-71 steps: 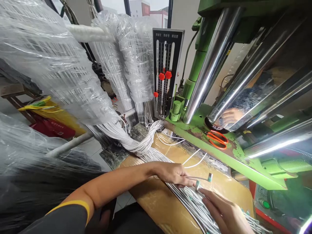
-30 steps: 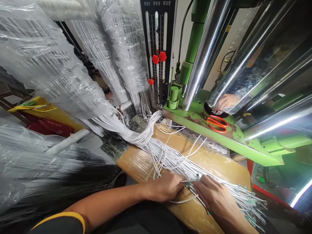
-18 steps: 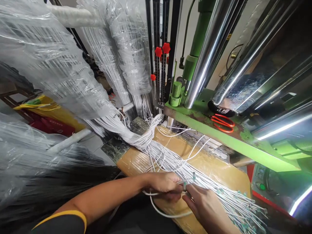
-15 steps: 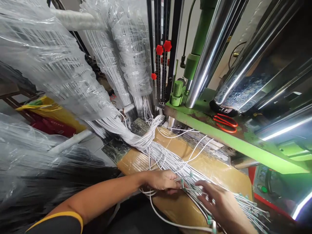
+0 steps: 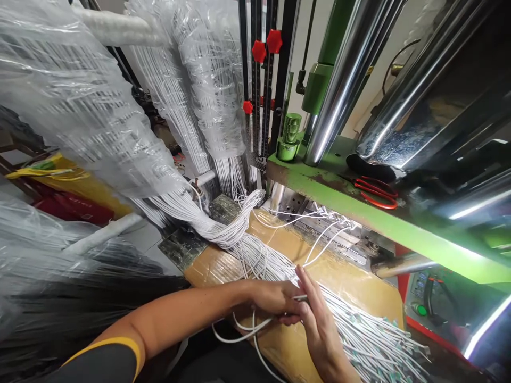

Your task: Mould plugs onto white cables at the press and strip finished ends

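My left hand (image 5: 277,300) is closed around a white cable (image 5: 301,298); a short piece of it shows between the fingers. Against those fingertips stands my right hand (image 5: 321,322), its fingers stretched out, palm turned toward the left hand. Loose white cable loops (image 5: 243,334) hang below my left wrist. Under and beyond both hands lies a thick bundle of white cables (image 5: 271,260), running from the upper left to the lower right. Its cut ends (image 5: 383,340) fan out with small green tips.
The bundle rests on a brown taped board (image 5: 359,279). Behind it stands a green press frame (image 5: 367,213) with red-handled scissors (image 5: 375,192) on its ledge. Two white cables run into the press's metal mould (image 5: 339,247). Plastic-wrapped cable bundles (image 5: 99,111) hang at left.
My right hand has moved left, off the cable ends, to meet my left hand, and its fingers have straightened. The view has shifted slightly.
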### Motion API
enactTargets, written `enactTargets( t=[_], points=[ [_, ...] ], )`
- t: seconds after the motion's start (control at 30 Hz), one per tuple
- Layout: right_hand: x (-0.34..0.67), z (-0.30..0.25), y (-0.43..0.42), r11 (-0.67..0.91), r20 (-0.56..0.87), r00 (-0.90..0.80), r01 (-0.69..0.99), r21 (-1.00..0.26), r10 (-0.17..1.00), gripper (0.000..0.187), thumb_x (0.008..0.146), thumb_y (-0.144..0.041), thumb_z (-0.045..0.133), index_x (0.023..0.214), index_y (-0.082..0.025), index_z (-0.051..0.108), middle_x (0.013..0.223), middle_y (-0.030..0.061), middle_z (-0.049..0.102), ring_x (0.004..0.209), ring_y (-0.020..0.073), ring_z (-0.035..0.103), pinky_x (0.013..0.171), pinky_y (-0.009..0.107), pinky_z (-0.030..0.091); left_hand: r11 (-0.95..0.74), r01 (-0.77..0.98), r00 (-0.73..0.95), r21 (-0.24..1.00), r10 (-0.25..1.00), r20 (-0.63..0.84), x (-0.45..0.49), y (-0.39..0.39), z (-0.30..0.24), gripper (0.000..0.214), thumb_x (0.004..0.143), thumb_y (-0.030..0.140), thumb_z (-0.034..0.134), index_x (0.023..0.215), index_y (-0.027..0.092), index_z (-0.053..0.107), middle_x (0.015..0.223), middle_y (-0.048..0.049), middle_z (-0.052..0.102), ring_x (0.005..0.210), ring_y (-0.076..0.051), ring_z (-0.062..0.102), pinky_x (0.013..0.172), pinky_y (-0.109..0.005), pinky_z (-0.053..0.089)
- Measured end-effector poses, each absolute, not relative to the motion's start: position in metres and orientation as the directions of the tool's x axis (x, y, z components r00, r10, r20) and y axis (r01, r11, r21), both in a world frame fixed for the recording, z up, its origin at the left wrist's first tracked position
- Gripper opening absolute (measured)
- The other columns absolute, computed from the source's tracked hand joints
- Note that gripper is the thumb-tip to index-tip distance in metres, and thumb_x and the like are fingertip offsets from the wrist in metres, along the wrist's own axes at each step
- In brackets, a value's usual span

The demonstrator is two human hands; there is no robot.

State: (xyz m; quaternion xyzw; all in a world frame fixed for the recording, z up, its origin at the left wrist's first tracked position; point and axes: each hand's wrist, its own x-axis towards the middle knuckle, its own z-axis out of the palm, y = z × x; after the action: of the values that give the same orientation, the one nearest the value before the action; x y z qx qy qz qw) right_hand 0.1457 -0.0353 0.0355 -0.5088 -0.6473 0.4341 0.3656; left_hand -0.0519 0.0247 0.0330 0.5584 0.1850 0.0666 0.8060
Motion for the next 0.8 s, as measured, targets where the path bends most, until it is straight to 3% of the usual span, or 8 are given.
enactTargets(
  t=[0.13, 0.2, 0.27, 0.33, 0.43, 0.53, 0.63, 0.8],
  points=[
    [0.136, 0.023, -0.029, 0.072, 0.055, -0.061, 0.321, -0.944, 0.997, 0.054, 0.102, -0.048, 0.034, 0.153, -0.03, 0.035, 0.157, 0.0091, 0.042, 0.143, 0.0274, 0.041, 0.116, 0.054, 0.036, 0.417, 0.079, 0.885, 0.905, 0.388, -0.257, -0.044, 0.021, 0.028, 0.055, 0.082, 0.072, 0.062, 0.092, 0.018, 0.062, 0.054, 0.0064, 0.047, 0.046, -0.009, 0.04, 0.047, -0.023, 0.03],
    [0.136, 0.019, -0.026, 0.136, 0.102, -0.108, 0.383, -0.914, 0.989, 0.053, 0.1, -0.05, 0.042, 0.148, -0.029, 0.044, 0.154, 0.0086, 0.047, 0.146, 0.0274, 0.037, 0.118, 0.053, 0.033, 0.339, 0.061, 0.844, 0.939, 0.485, -0.229, -0.041, 0.018, 0.029, 0.045, 0.081, 0.06, 0.07, 0.081, 0.016, 0.061, 0.057, 0.0055, 0.048, 0.05, -0.008, 0.04, 0.05, -0.023, 0.03],
    [0.145, 0.015, -0.018, 0.167, 0.108, -0.169, 0.394, -0.904, 0.98, 0.048, 0.099, -0.051, 0.043, 0.137, -0.026, 0.057, 0.144, 0.0095, 0.058, 0.136, 0.0265, 0.051, 0.113, 0.047, 0.042, 0.287, 0.052, 0.779, 0.956, 0.588, -0.219, -0.042, 0.022, 0.036, 0.035, 0.079, 0.046, 0.074, 0.074, 0.015, 0.06, 0.059, 0.005, 0.047, 0.051, -0.008, 0.039, 0.05, -0.023, 0.03],
    [0.162, 0.014, -0.004, 0.083, 0.067, -0.053, 0.462, -0.883, 0.996, 0.049, 0.1, -0.053, 0.037, 0.122, -0.02, 0.065, 0.121, 0.013, 0.072, 0.105, 0.0247, 0.071, 0.092, 0.039, 0.058, 0.273, 0.084, 0.697, 0.958, 0.672, -0.252, -0.046, 0.035, 0.051, 0.026, 0.082, 0.039, 0.069, 0.085, 0.014, 0.066, 0.057, 0.0057, 0.044, 0.048, -0.008, 0.035, 0.047, -0.023, 0.029],
    [0.189, 0.019, 0.025, -0.084, -0.004, 0.125, 0.648, -0.757, 0.992, 0.058, 0.099, -0.059, 0.031, 0.091, -0.017, 0.07, 0.074, 0.0115, 0.074, 0.061, 0.0237, 0.071, 0.058, 0.035, 0.058, 0.008, 0.313, 0.497, 0.95, 0.851, -0.171, -0.046, 0.078, 0.074, 0.036, 0.098, 0.04, 0.046, 0.11, 0.014, 0.068, 0.058, 0.0045, 0.043, 0.047, -0.01, 0.035, 0.046, -0.024, 0.033],
    [0.187, 0.028, 0.049, -0.051, -0.021, 0.05, 0.767, -0.639, 0.999, 0.057, 0.099, -0.058, 0.031, 0.067, -0.023, 0.063, 0.056, 0.0095, 0.067, 0.05, 0.0242, 0.065, 0.053, 0.036, 0.051, -0.264, 0.658, 0.329, 0.705, 0.943, 0.046, -0.035, 0.129, 0.079, 0.038, 0.103, 0.027, 0.033, 0.112, 0.01, 0.066, 0.079, -0.0063, 0.061, 0.064, -0.015, 0.055, 0.063, -0.028, 0.046],
    [0.164, 0.035, 0.063, 0.016, -0.013, -0.026, 0.854, -0.52, 1.0, 0.051, 0.101, -0.052, 0.031, 0.067, -0.024, 0.058, 0.062, 0.0131, 0.07, 0.057, 0.0284, 0.068, 0.057, 0.039, 0.047, -0.258, 0.752, 0.309, 0.607, 0.951, 0.02, -0.024, 0.16, 0.063, 0.033, 0.098, 0.016, 0.035, 0.108, 0.006, 0.066, 0.089, -0.0142, 0.067, 0.073, -0.02, 0.063, 0.072, -0.033, 0.049],
    [0.114, 0.035, 0.09, 0.048, -0.078, -0.082, 0.929, -0.366, 0.994, 0.041, 0.101, -0.031, 0.028, 0.092, -0.014, 0.064, 0.072, 0.0195, 0.073, 0.067, 0.0327, 0.073, 0.058, 0.039, 0.048, -0.295, 0.778, 0.4, 0.554, 0.913, -0.076, -0.03, 0.165, 0.045, 0.031, 0.098, 0.019, 0.038, 0.103, 0.013, 0.068, 0.084, -0.0105, 0.07, 0.071, -0.021, 0.066, 0.069, -0.031, 0.049]
  ],
)
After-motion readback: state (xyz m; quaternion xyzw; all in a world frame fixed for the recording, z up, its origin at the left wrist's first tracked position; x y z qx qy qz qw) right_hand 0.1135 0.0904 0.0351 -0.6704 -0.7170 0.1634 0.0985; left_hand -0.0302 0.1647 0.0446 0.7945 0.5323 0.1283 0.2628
